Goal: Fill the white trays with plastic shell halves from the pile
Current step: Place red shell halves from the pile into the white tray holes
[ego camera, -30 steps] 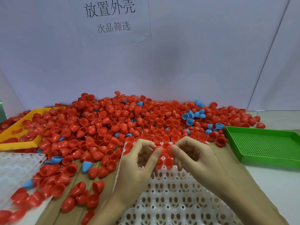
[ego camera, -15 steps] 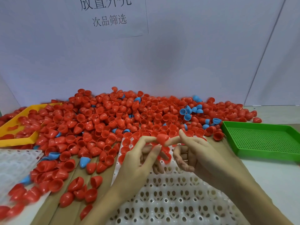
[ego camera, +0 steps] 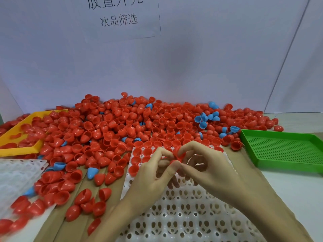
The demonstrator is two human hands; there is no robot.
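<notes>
Background: pale wall with a printed paper sign [ego camera: 120,16]; worktop [ego camera: 293,193] white, with brown board under the pile.
Pile [ego camera: 132,130]: red shell halves heaped along the wall, a few blue ones mixed in, spilling toward the near edge.
Tray [ego camera: 183,215]: white, gridded with perforated cups, directly below both hands; far rows already carry red halves, near rows bare.
Second tray [ego camera: 19,172]: white, at the left edge, partly overlapped by loose halves.
Other bins: yellow bin [ego camera: 19,149] at left holding red halves; green bin [ego camera: 283,151] at right.
Left hand [ego camera: 153,177]: grip narrow, thumb and fingers curled at a red shell [ego camera: 178,155] held above the tray's far rows.
Right hand [ego camera: 209,170]: grip narrow, fingertips pinching the same shell; whether one half or a nested pair is held cannot be told.
Handling (judged): thin moulded plastic, very light, fairly stiff, smooth and likely slippery; halves may nest and stick.
Hold point (judged): pinch the open rim or span the dome with the fingertips; light pressure suffices.
Placement (judged): seat dome-down in a bare cup, as the filled rows appear.
</notes>
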